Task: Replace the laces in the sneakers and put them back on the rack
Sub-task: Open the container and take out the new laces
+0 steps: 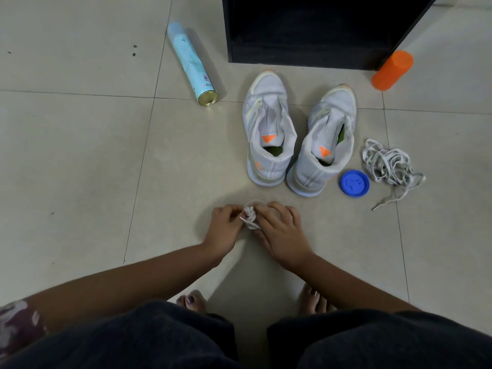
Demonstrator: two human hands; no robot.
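Bundled white lace (250, 217) sits right between my hands, low over the floor (80, 161), just short of the sneaker heels. My left grip (225, 225) pinches one side of the coil, fingertips curled in. My right grip (282, 237) pinches the other side, fingers laid across it. One loop pokes out past my fingertips, toward the shoes.

The job here, as I read it, is to get this fresh lace unwound. To do it well, I find a tipped end first and draw that free. Hauling on the whole knot would likely cinch it tighter. One hand anchors the coil while the other feeds length out, flat and untwisted, ready for the lowest eyelets.

Ahead, the left sneaker (269, 134) and right sneaker (326, 145) stand side by side, heels toward me, with no lace in either. Right of them lies a blue lid (355, 185), then a loose heap of laces (388, 163), well apart from my hands. Beyond the toes the dark rack (319, 30) opens. An orange bottle (392, 70) sits at its right corner, and a spray can (191, 65) lies on its side to the left.
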